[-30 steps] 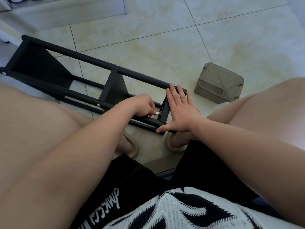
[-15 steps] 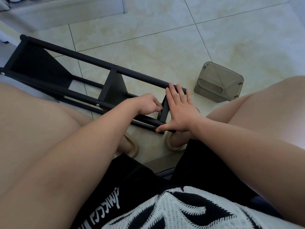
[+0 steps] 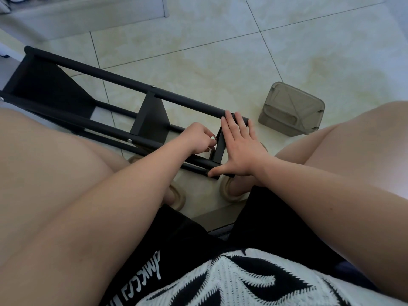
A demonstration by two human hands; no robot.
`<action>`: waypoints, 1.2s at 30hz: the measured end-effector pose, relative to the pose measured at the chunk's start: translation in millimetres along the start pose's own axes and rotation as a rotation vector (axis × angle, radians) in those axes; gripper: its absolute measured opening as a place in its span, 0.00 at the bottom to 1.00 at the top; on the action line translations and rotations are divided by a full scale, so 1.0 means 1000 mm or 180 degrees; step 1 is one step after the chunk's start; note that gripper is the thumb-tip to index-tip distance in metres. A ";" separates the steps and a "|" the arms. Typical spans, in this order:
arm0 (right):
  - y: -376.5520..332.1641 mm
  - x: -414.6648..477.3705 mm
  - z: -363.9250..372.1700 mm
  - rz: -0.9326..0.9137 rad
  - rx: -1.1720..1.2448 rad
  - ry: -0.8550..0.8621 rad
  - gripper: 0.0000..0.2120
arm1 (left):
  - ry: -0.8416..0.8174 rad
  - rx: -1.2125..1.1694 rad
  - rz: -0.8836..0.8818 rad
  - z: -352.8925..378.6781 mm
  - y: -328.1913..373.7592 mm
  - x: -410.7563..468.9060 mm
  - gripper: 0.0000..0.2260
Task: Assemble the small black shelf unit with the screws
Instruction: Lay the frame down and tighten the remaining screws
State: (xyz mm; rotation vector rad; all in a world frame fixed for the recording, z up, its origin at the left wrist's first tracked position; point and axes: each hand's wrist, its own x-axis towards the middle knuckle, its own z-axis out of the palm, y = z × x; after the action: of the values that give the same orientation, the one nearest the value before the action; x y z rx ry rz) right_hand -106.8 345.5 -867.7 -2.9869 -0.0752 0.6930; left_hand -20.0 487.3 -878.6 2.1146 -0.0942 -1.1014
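1. Nearest me, the person sits low with knees spread and a black-and-white patterned top (image 3: 223, 281) in the lap. This leaves a working gap on the tiled floor (image 3: 220, 51) between the legs.
2. Two beige slippers (image 3: 228, 192) are planted just behind the work, one on each side, so the frame lies within easy reach.
3. The right hand (image 3: 239, 151) lies flat and unclenched against the near end of the small black shelf unit (image 3: 152, 120). The thumb is on the nearest pole and the straight fingers reach up to the top pole. I take this as bracing, so the end does not slide or twist while a fastener is turned.
4. Just to its left, the left hand (image 3: 199, 138) is curled and pinches a small silvery piece (image 3: 213, 138) against the inner face of the end panel (image 3: 219, 149). It is too small to tell whether it is a screw or a little key.
5. The shelf unit lies on its side and runs away toward the floor's far-left corner. Its middle panel is already fixed between the poles, and screw heads show on them.
6. Beyond the right hand, apart from the frame, a grey translucent box (image 3: 291, 109) sits on the tiles. I cannot tell what it holds.
7. Farthest off, a pale furniture base (image 3: 88, 16) lines the floor's far edge.
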 end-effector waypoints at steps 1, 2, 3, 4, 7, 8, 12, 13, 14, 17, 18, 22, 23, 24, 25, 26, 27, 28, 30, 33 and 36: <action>0.000 0.000 0.000 -0.0001 -0.0004 0.0003 0.74 | -0.0019 -0.0039 -0.0003 -0.001 0.000 0.000 0.03; 0.000 0.000 0.000 -0.0003 -0.0007 0.0006 0.74 | -0.0042 -0.0060 -0.0004 -0.002 0.000 0.000 0.03; 0.000 0.000 0.000 -0.0003 -0.0008 0.0006 0.74 | -0.0071 -0.0054 -0.0003 -0.003 0.000 0.000 0.03; 0.001 0.000 -0.001 -0.0003 -0.0005 0.0002 0.74 | -0.0103 -0.0027 -0.0004 -0.004 0.000 0.000 0.03; 0.001 -0.001 -0.001 -0.0008 0.0016 -0.0009 0.74 | -0.0154 0.0015 -0.0013 -0.005 0.000 -0.002 0.03; 0.001 -0.001 -0.001 -0.0009 0.0018 -0.0010 0.74 | -0.0152 0.0005 -0.0013 -0.005 0.000 -0.002 0.03; 0.000 -0.001 -0.002 -0.0001 0.0016 -0.0017 0.74 | -0.0048 -0.0150 0.0037 -0.004 0.000 -0.001 0.02; 0.000 -0.001 -0.002 0.0001 0.0016 -0.0018 0.74 | -0.0031 -0.0178 0.0047 -0.004 0.000 -0.001 0.02; 0.000 -0.001 -0.002 0.0002 0.0021 -0.0021 0.74 | -0.0036 -0.0169 0.0057 -0.004 -0.001 0.000 0.02; -0.001 -0.001 -0.003 0.0000 0.0031 -0.0032 0.74 | -0.0138 -0.0038 0.0092 -0.004 -0.002 0.001 0.04; -0.001 -0.001 -0.003 0.0000 0.0029 -0.0030 0.74 | -0.0162 -0.0001 0.0114 -0.003 -0.002 0.001 0.03; 0.000 -0.001 -0.002 -0.0001 0.0000 -0.0020 0.73 | -0.0172 0.0022 0.0128 -0.002 -0.002 0.000 0.03; -0.001 -0.001 -0.002 -0.0001 -0.0008 -0.0014 0.73 | -0.0172 -0.0006 0.0107 -0.003 -0.002 0.000 0.04; -0.001 -0.001 -0.002 0.0000 -0.0012 -0.0011 0.73 | -0.0174 -0.0040 0.0078 -0.003 -0.002 -0.001 0.04; -0.001 -0.001 -0.002 0.0002 -0.0014 -0.0009 0.73 | -0.0175 -0.0079 0.0044 -0.004 -0.001 -0.001 0.03; -0.001 -0.001 -0.002 0.0003 -0.0017 -0.0008 0.73 | -0.0178 -0.0127 0.0007 -0.004 0.000 -0.001 0.03; -0.001 -0.002 -0.002 0.0002 -0.0016 -0.0011 0.74 | -0.0185 -0.0182 -0.0035 -0.005 0.000 -0.001 0.02; -0.001 -0.002 -0.002 0.0000 -0.0016 -0.0016 0.74 | -0.0196 -0.0232 -0.0079 -0.005 0.000 -0.001 0.02; -0.001 -0.002 -0.002 -0.0001 -0.0022 -0.0022 0.74 | -0.0263 -0.0274 -0.0172 -0.007 0.001 0.000 0.03; -0.001 -0.002 -0.003 0.0000 -0.0038 -0.0030 0.74 | -0.0397 -0.0291 -0.0312 -0.009 0.003 0.000 0.05; -0.001 -0.002 -0.002 0.0000 -0.0047 -0.0030 0.74 | -0.0465 -0.0283 -0.0430 -0.010 0.006 -0.001 0.06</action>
State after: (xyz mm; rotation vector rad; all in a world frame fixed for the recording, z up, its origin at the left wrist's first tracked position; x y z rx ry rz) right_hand -108.0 346.3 -864.4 -2.9978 -0.0812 0.7095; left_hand -12.2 489.3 -870.6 1.9835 0.0289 -1.3152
